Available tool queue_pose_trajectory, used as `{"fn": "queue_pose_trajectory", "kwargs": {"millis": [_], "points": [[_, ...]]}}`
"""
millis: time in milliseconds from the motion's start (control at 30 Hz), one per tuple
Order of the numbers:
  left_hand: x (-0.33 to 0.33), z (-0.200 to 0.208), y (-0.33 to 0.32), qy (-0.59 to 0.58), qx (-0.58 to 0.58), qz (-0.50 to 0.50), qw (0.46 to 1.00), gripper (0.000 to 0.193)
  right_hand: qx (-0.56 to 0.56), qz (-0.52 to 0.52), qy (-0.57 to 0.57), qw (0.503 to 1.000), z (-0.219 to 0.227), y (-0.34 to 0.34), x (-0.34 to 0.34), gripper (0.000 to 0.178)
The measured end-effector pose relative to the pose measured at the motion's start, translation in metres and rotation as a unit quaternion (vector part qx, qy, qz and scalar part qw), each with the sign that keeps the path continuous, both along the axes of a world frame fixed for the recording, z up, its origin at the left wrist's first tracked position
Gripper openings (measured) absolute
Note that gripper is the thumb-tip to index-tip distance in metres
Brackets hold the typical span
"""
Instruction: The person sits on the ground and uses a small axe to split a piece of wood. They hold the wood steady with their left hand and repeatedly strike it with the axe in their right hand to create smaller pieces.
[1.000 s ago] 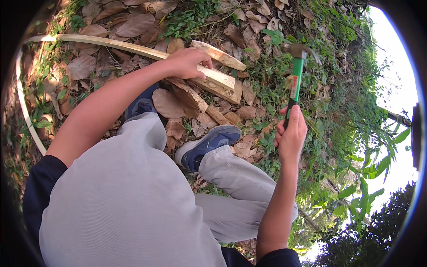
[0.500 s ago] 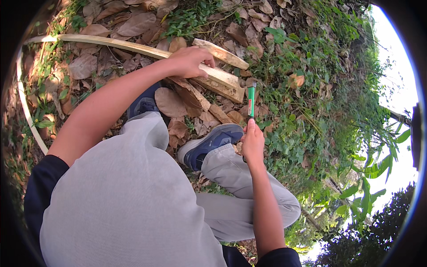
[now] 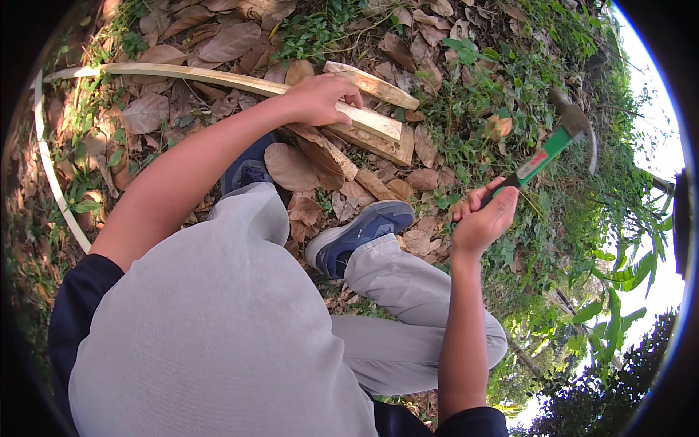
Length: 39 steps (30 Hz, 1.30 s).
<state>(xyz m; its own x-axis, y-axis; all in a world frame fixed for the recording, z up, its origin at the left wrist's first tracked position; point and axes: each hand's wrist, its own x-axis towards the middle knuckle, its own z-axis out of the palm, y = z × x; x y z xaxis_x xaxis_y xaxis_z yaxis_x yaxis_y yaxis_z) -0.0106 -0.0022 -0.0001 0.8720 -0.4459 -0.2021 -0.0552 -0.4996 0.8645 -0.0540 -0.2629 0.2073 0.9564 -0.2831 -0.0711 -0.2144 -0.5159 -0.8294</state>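
Person crouched on leaf-strewn ground, seen from above. Left hand [image 3: 320, 98] lies palm down on a long pale wooden strip [image 3: 211, 76], fingers curled over its far edge, pressing it down. Whether the thumb wraps under it, cannot tell. The strip runs from the far left, under the hand, and ends just right of it, resting on a short chunky wood block [image 3: 375, 142]. A second short wood piece [image 3: 371, 84] lies just beyond the strip, angled, near the fingertips.

Right hand [image 3: 484, 218] is well to the right of the strip, raised off the ground, closed in a fist around the lower end of a green-handled hammer [image 3: 546, 153]. Handle slants up and away from the strip; metal head at the top is motion-blurred, so its detail is unclear. Hammer is clear of the strip, not touching any wood.

Blue sneaker [image 3: 360, 233] sits on the ground between the strip and the right hand, nearer the person than the wood block. Grey trouser legs [image 3: 408, 306] are folded below it. Dry brown leaves [image 3: 291, 167] lie all around the strip; green weeds [image 3: 480, 95] grow to the right of it. A thin curved pale strip [image 3: 54, 182] arcs along the ground to the left of the long strip's far end.
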Motion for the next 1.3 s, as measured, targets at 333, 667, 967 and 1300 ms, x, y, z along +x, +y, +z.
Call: {"fn": "queue_pose_trajectory", "kwargs": {"millis": [333, 667, 967, 1300], "points": [[-0.002, -0.002, 0.0, 0.003, -0.004, 0.008, 1.0, 0.037, -0.111, 0.106, 0.328, 0.932, -0.038, -0.004, -0.07, 0.049], [-0.002, -0.004, 0.001, -0.014, -0.013, 0.011, 1.0, 0.041, 0.034, 0.056, 0.055, 0.996, 0.046, 0.041, -0.001, 0.042], [-0.002, -0.003, 0.001, -0.012, -0.009, 0.009, 1.0, 0.042, -0.235, 0.157, 0.345, 0.895, -0.054, -0.015, -0.063, 0.051], [-0.002, -0.001, 0.002, -0.006, -0.009, 0.009, 1.0, 0.043, -0.055, 0.061, 0.215, 0.973, 0.087, 0.03, 0.023, 0.04]]}}
